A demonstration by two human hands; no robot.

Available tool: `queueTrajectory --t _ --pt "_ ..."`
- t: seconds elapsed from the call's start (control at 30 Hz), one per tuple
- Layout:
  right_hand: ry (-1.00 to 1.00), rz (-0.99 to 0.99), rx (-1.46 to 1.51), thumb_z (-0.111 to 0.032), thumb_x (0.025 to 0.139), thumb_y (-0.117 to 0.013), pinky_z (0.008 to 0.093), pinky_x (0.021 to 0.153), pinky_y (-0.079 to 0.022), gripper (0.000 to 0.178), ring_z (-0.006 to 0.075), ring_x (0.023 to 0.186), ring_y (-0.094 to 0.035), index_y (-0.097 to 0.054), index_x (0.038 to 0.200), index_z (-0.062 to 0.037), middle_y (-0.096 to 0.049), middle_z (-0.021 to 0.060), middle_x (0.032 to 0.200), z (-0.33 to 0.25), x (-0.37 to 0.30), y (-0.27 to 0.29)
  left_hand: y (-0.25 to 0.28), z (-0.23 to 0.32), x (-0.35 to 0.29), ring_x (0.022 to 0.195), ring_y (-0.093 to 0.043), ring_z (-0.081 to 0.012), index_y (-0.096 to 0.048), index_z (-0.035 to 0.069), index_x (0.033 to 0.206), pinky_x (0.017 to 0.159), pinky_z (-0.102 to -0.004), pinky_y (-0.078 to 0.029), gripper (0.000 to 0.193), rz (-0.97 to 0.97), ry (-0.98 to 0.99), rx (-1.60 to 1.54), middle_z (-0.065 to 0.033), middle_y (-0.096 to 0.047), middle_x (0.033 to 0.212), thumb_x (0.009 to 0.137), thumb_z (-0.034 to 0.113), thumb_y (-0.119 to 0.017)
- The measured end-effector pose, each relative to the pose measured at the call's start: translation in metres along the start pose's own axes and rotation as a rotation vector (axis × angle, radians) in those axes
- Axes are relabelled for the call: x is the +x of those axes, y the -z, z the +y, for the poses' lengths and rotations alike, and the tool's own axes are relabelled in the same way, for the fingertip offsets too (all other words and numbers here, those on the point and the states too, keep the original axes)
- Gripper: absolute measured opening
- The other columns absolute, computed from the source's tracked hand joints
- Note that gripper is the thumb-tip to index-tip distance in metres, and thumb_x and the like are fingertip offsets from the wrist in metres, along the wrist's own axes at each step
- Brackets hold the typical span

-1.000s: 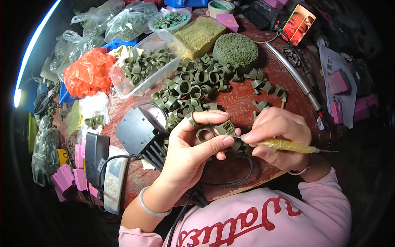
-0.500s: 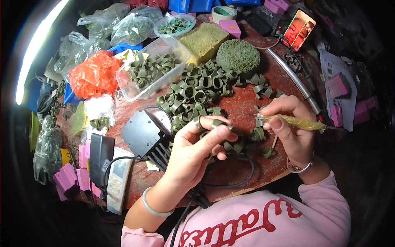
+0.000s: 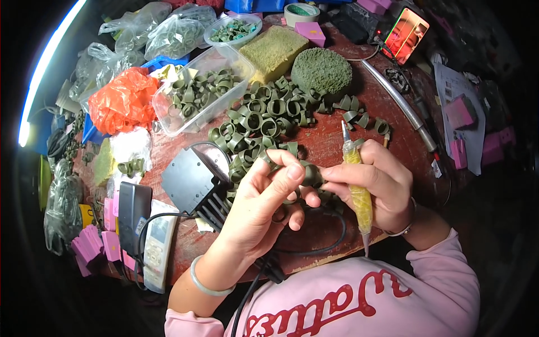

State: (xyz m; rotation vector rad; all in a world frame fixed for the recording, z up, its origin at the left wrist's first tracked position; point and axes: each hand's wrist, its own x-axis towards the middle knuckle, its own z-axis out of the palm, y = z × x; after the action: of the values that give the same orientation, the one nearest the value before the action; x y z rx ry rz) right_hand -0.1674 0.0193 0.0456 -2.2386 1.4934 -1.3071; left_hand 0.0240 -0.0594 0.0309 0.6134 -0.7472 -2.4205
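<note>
My left hand (image 3: pixel 255 199) pinches a dark green wax ring (image 3: pixel 312 175) between thumb and fingers. More green rings show around its other fingers. My right hand (image 3: pixel 387 180) grips a pen-like tool (image 3: pixel 360 194) wrapped in yellow film, its pale pointed tip upward, away from me. The thumb and forefinger of that hand touch the right side of the ring. Beyond both hands lies a heap of similar green rings (image 3: pixel 275 108) on the worn red table (image 3: pixel 359 250). A clear plastic box (image 3: pixel 197 122) with more rings stands left of the heap.
A round green sponge-like block (image 3: pixel 321 72) and a yellow-green block (image 3: pixel 275 48) sit behind the heap. Left are a grey metal device (image 3: pixel 191 178) with cables, a remote control (image 3: pixel 159 247) and an orange bag (image 3: pixel 124 102). A metal rod (image 3: pixel 397 101) and a lit phone (image 3: pixel 405 35) are at right.
My right hand has moved left to the ring in my left hand. The yellow-wrapped tool has swung from nearly level to upright, tip away from me. The view has shifted slightly.
</note>
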Motion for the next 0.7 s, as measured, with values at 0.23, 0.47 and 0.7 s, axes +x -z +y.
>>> queueTrajectory --t 0.23,0.47,0.7 --pt "-0.026 0.067 0.003 0.003 0.074 -0.075 0.0300 0.058 -0.045 0.026 0.0191 0.064 -0.054 -0.063 0.096 -0.0028 -0.060 0.0077 0.083 0.0007 0.0057 0.0014 -0.0058 0.0046 -0.0026 0.085 -0.064 -0.0165 -0.047 0.003 0.131 0.052 -0.0207 -0.051 0.050 -0.102 -0.009 0.070 -0.0095 -0.060 0.105 0.085 -0.001 -0.066" --pt "-0.049 0.011 0.024 0.003 0.075 -0.074 0.0309 0.061 -0.047 0.025 0.0211 0.069 -0.057 -0.062 0.096 -0.0019 -0.060 0.0083 0.084 -0.0014 0.0072 0.0027 -0.0024 0.0007 -0.0009 0.084 -0.064 -0.0157 -0.052 0.002 0.125 0.051 -0.0200 -0.050 0.043 -0.062 -0.069 0.152 -0.0109 -0.062 0.106 0.084 -0.002 -0.066" --pt "-0.073 -0.051 0.120 0.002 0.076 -0.073 0.0320 0.063 -0.047 0.024 0.0222 0.071 -0.059 -0.061 0.095 -0.0033 -0.058 0.0084 0.083 0.0025 0.0062 0.0013 -0.0036 -0.0010 -0.0008 0.078 -0.064 -0.0141 -0.052 -0.001 0.124 0.046 -0.0171 -0.048 0.042 -0.033 -0.068 0.226 -0.0112 -0.063 0.104 0.084 -0.002 -0.065"
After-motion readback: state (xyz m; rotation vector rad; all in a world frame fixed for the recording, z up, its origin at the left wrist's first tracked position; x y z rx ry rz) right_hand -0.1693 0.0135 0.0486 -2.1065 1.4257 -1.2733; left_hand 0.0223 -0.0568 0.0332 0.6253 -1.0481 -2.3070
